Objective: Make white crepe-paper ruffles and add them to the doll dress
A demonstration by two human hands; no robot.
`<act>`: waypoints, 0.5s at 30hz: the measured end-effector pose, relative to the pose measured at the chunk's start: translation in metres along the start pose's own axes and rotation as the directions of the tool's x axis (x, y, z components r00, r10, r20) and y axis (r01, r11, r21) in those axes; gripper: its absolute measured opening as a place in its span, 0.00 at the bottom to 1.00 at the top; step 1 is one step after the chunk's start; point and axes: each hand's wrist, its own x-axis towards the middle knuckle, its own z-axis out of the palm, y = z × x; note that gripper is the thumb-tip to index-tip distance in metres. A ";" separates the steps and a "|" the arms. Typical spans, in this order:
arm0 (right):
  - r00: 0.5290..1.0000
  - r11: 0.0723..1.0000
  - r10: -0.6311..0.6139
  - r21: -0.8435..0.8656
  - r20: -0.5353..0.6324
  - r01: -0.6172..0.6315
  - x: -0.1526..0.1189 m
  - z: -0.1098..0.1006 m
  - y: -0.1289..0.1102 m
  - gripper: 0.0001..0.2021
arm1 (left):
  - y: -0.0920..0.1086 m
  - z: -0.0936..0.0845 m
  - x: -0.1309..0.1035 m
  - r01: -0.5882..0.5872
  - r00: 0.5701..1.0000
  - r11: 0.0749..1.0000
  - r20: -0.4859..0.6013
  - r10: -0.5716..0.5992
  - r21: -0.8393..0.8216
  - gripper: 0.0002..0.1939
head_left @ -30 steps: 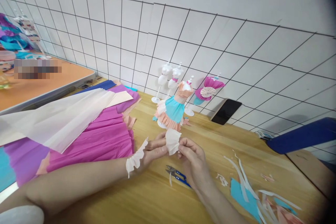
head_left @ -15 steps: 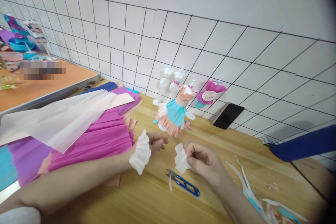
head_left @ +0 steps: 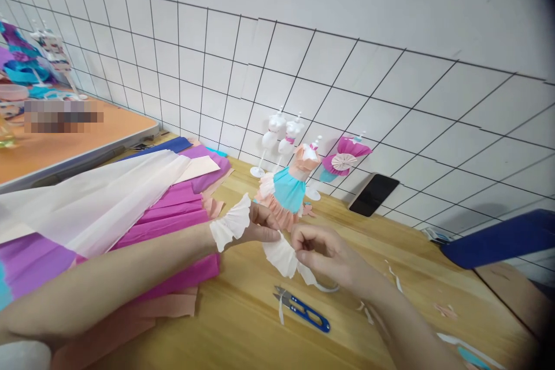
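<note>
A ruffled white crepe paper strip (head_left: 281, 255) is stretched between my hands above the wooden table. My left hand (head_left: 262, 222) pinches its upper left corner between thumb and fingers. With its fingertips closed, my right hand (head_left: 323, 248) grips the strip's right side, and a narrow tail curls away below. Around my left wrist sits a white ruffled paper cuff (head_left: 232, 222). Blue-handled thread snips (head_left: 301, 307) lie under the hands, a thin white scrap across their blades. Just behind stands a small mannequin in a peach, blue and white paper dress (head_left: 289, 188).
Magenta crepe paper (head_left: 173, 225) and a large white sheet (head_left: 117, 202) spread across the left. Small white mannequins (head_left: 273, 133), a magenta-dressed one (head_left: 347, 156) and a phone (head_left: 373, 193) are near the gridded wall. A dark blue object (head_left: 498, 240) is at right. Paper scraps (head_left: 446, 310) lie about.
My left hand has come over to the white strip and taken its left corner. My right hand has shifted slightly left, and the strip now spans both hands. The view has shifted slightly.
</note>
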 end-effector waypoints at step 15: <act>0.854 0.900 -0.017 -0.380 -0.519 -0.213 0.043 0.021 0.018 0.10 | -0.001 -0.027 0.040 0.045 0.988 0.980 -0.153 -0.015 0.194 0.11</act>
